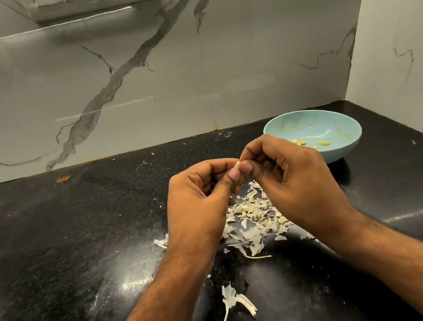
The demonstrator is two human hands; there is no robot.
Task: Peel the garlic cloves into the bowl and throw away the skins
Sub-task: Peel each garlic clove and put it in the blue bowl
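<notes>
My left hand (202,197) and my right hand (288,174) meet above the black counter, fingertips together, both pinching one small garlic clove (237,165) of which only the pale tip shows. Under the hands lies a loose heap of papery garlic skins (254,219). A light blue bowl (335,121) stands just behind my right hand, with a few peeled yellowish cloves (300,142) on its bottom.
The black speckled counter (66,235) ends at a marble backsplash and a side wall on the right. A larger torn skin piece (234,300) lies near the front between my forearms. A small orange scrap (64,178) lies at the back left.
</notes>
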